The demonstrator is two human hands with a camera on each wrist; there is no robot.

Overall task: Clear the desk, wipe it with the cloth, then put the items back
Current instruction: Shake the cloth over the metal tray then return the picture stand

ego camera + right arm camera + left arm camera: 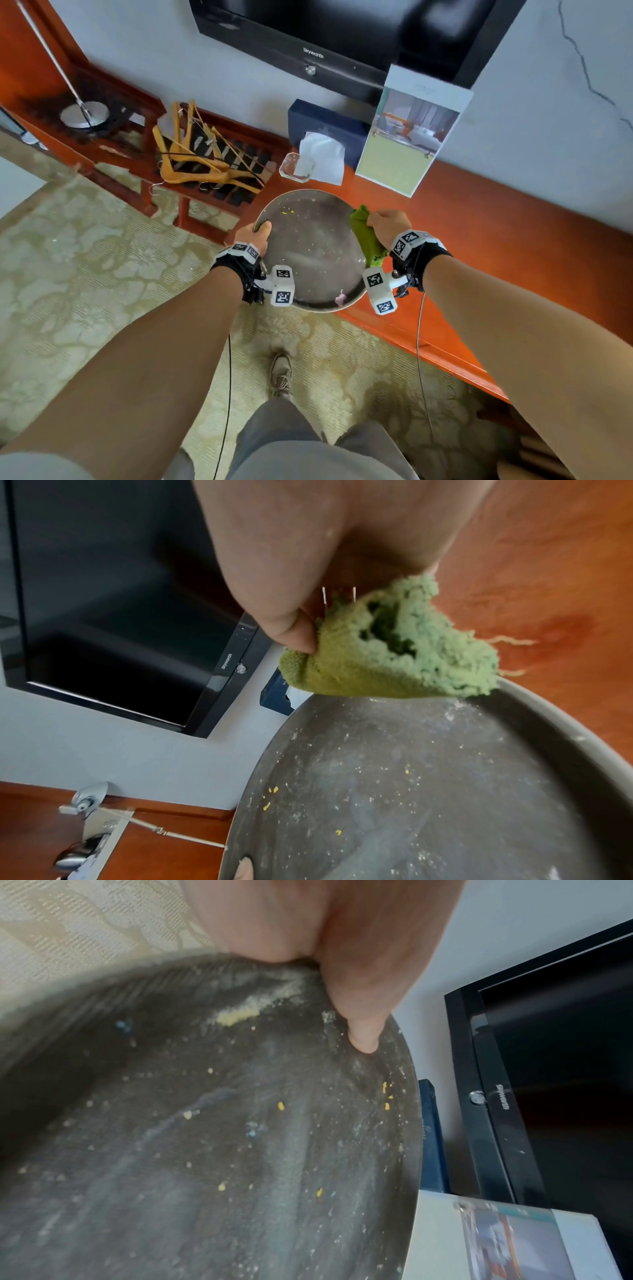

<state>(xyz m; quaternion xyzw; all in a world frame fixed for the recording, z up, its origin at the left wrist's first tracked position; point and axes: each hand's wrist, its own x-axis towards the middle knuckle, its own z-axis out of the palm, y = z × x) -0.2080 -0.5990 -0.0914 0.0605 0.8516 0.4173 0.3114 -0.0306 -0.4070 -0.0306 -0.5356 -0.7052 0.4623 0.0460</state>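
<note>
left hand (255,236) grips tray (310,250) rim | right hand (388,224) clutches cloth (366,236) (at opposite rim)

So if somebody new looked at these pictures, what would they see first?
Probably the big round metal tray, dusty and dotted with yellow crumbs, held up between both hands at the orange desk's edge. The left hand grips its left rim, and the right hand holds the right rim together with a bright green cloth. Behind, a black TV hangs on the wall above a dark tissue box.

Hotel room: wall television (342,31), hangers (191,154)
</note>
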